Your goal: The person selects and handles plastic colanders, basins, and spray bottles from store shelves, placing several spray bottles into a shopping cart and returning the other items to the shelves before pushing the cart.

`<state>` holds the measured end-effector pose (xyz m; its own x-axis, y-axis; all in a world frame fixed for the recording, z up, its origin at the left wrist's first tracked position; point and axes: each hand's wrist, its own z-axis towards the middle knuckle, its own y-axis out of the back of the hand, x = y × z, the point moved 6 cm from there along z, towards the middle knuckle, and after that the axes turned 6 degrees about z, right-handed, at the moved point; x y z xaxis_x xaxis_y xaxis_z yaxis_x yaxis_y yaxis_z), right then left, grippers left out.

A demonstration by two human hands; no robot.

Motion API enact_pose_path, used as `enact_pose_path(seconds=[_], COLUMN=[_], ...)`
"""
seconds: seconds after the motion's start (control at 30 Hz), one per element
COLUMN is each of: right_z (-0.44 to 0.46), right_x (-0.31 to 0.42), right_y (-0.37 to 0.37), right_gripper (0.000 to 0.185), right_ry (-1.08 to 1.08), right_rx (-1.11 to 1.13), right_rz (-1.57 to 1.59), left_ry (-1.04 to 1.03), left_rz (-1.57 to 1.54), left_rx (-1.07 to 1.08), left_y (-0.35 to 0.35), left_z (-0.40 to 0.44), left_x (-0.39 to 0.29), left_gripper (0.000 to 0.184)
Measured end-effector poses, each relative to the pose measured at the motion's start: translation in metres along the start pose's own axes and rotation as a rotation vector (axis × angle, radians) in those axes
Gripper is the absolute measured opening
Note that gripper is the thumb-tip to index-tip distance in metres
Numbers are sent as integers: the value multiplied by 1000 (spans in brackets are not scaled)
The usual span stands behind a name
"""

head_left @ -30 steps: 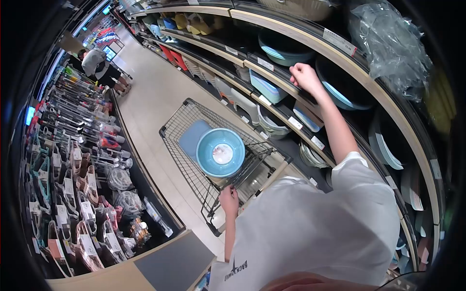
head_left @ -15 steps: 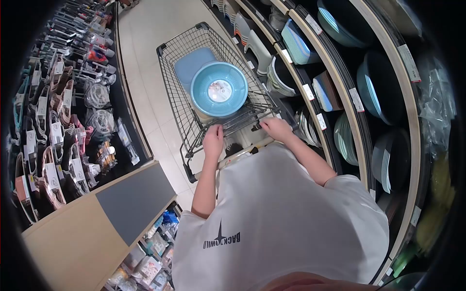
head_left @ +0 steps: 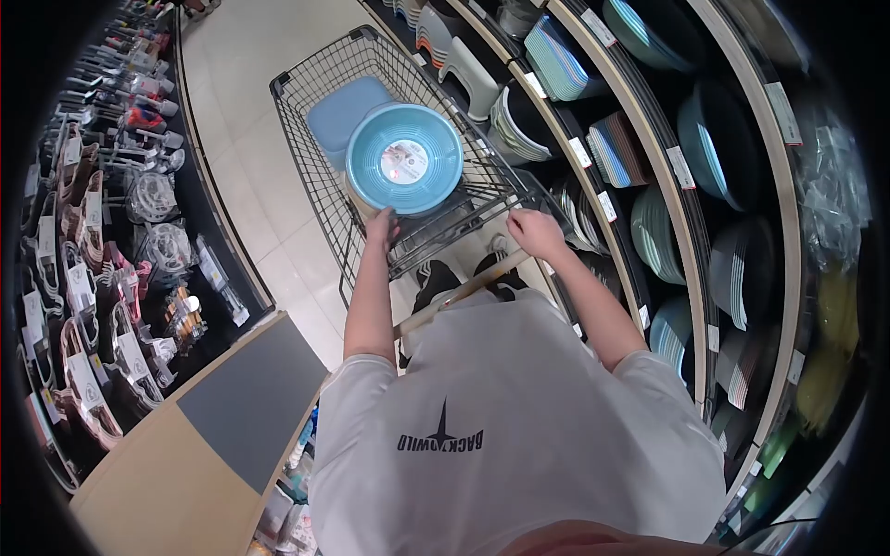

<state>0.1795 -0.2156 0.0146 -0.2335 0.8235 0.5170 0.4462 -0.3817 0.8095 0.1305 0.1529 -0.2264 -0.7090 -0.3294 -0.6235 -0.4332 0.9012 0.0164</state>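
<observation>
A wire shopping cart (head_left: 311, 157) stands in front of my body. In it, a round blue basin (head_left: 445, 162) with a white label inside leans over a flat blue item (head_left: 336, 116). My left hand (head_left: 381, 227) is closed on the cart's near rim, just below the basin. To the right, my right hand (head_left: 536, 233) is curled closed on the rim's right corner. The beige handle bar (head_left: 459, 293) lies nearer my shirt, and neither hand touches it.
Shelves (head_left: 667, 153) with stacked basins, stools and trays curve along the right, close to the cart. On the left, a rack (head_left: 209, 208) holds hanging brushes and hangers. A wood-and-grey end panel (head_left: 250, 398) stands at lower left. Tiled floor (head_left: 241, 139) runs between.
My right hand has come down from the shelf to the cart's rim, and my left hand has closed on the rim too. The view has tilted down, and the distant person has mostly left it.
</observation>
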Motion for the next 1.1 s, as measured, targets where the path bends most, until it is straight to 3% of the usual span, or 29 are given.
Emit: enact_pose_path(seconds=[0.2, 0.27, 0.47, 0.87, 1.1], right_z=[-4, -9, -14, -44, -53], right_x=[-1, 2, -1, -2, -11], right_y=[-6, -6, -12, -13, -20], right_gripper=[25, 26, 27, 22, 20], right_ry=[-44, -57, -61, -85, -44], right_rx=[22, 25, 50, 150, 174], right_rz=[-35, -17, -42, -81, -88], left_ry=[-3, 34, 5, 64, 0], left_rz=[-125, -42, -254, -650, -570], left_rx=[16, 0, 96, 149, 133], left_y=[-6, -3, -6, -9, -12], left_z=[3, 0, -24, -23, -32], left_x=[7, 10, 9, 44, 42], left_gripper=[53, 32, 49, 46, 51])
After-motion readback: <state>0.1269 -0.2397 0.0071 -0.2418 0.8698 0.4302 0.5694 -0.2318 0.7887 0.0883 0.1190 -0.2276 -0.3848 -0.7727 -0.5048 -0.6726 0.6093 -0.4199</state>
